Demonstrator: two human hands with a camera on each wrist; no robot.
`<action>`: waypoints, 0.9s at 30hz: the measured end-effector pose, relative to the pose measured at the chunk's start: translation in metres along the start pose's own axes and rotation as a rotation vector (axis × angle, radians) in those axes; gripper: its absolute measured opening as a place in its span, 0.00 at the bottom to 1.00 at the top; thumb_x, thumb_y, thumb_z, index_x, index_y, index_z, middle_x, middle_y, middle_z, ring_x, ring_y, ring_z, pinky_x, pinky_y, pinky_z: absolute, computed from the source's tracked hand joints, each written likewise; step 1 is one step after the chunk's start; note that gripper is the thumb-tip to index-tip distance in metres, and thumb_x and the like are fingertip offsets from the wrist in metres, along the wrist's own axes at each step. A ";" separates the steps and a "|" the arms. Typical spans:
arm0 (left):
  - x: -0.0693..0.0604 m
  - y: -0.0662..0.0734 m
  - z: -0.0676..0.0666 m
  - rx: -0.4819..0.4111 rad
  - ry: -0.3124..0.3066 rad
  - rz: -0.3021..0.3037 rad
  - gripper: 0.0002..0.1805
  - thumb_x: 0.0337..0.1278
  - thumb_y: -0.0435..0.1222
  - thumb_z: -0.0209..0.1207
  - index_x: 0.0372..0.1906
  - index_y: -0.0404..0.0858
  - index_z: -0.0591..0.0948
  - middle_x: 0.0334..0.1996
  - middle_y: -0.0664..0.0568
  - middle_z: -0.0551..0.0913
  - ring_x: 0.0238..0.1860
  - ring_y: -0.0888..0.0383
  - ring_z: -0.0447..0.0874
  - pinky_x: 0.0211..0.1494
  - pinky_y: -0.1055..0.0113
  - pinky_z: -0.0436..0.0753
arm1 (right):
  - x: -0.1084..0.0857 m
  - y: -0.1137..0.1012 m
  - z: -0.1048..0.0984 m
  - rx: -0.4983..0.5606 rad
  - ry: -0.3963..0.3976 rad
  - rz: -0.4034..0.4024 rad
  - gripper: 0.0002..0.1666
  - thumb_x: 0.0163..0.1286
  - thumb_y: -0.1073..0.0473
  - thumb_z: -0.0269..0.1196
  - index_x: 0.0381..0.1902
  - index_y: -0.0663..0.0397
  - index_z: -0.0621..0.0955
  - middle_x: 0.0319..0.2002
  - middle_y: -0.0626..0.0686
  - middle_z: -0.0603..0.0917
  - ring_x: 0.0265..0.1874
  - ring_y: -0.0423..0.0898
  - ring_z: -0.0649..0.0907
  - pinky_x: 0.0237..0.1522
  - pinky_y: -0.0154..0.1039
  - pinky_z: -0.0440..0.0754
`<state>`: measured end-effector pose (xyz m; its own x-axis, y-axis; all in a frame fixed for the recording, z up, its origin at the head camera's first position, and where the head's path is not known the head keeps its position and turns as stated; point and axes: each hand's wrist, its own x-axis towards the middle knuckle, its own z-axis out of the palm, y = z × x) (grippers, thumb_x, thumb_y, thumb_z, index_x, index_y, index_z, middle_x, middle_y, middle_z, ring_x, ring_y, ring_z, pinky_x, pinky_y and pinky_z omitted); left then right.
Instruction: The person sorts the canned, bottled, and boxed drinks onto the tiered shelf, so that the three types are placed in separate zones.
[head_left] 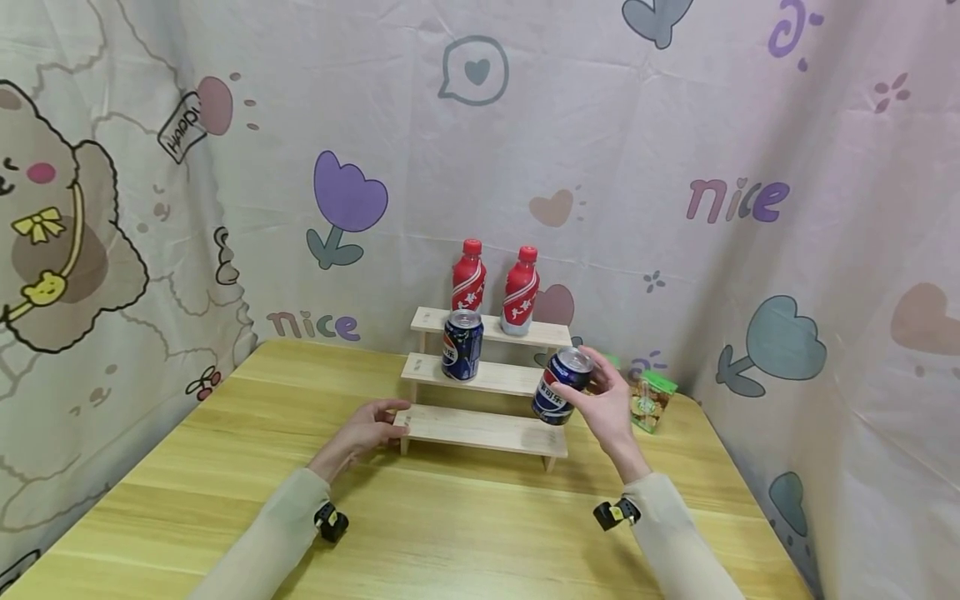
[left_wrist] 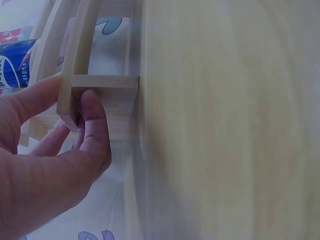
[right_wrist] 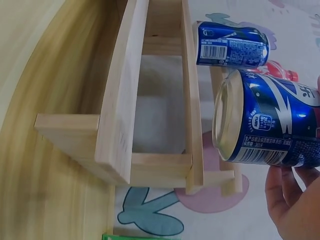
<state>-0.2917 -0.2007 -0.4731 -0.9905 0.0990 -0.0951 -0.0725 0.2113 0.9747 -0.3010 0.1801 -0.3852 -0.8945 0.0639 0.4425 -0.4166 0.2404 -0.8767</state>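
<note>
A three-step wooden rack stands on the table. My left hand grips the left end of its lowest step, thumb and fingers pinching the board's edge in the left wrist view. My right hand holds a blue soda can, slightly tilted, near the rack's right end. In the right wrist view the held can is off the boards, its bottom showing. A second blue can stands on the middle step, toward the left. Two red bottles with red caps stand on the top step.
Behind my right hand, a small green-topped snack box stands on the table; another green-topped item is mostly hidden by that hand. A patterned cloth hangs around the table's back and sides.
</note>
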 end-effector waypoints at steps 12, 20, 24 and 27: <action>-0.001 0.001 0.001 0.006 -0.005 -0.009 0.28 0.56 0.28 0.64 0.64 0.32 0.73 0.42 0.42 0.80 0.36 0.56 0.80 0.41 0.64 0.83 | 0.017 -0.002 0.018 0.056 0.008 0.052 0.44 0.50 0.61 0.78 0.66 0.49 0.74 0.56 0.59 0.82 0.44 0.42 0.82 0.44 0.30 0.80; 0.001 0.002 0.000 0.001 -0.013 -0.002 0.29 0.56 0.28 0.64 0.64 0.31 0.72 0.42 0.41 0.79 0.36 0.56 0.80 0.40 0.65 0.83 | 0.028 -0.004 0.032 0.018 -0.021 0.051 0.46 0.51 0.60 0.78 0.68 0.45 0.72 0.59 0.59 0.81 0.52 0.49 0.80 0.50 0.36 0.79; 0.001 0.002 0.000 0.011 -0.011 0.000 0.29 0.56 0.28 0.64 0.64 0.31 0.72 0.42 0.41 0.79 0.36 0.55 0.80 0.40 0.65 0.83 | 0.030 -0.004 0.042 -0.008 -0.032 0.044 0.47 0.49 0.52 0.79 0.67 0.41 0.72 0.59 0.55 0.81 0.55 0.50 0.80 0.54 0.42 0.78; 0.000 0.002 0.000 0.013 -0.002 -0.005 0.29 0.55 0.28 0.64 0.64 0.31 0.73 0.41 0.42 0.79 0.36 0.55 0.80 0.41 0.64 0.84 | 0.031 -0.003 0.049 -0.016 -0.034 0.027 0.47 0.47 0.49 0.79 0.66 0.41 0.73 0.58 0.56 0.81 0.56 0.51 0.80 0.56 0.48 0.79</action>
<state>-0.2917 -0.2000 -0.4715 -0.9899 0.1000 -0.1003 -0.0757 0.2247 0.9715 -0.3350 0.1340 -0.3783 -0.9105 0.0378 0.4119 -0.3897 0.2550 -0.8849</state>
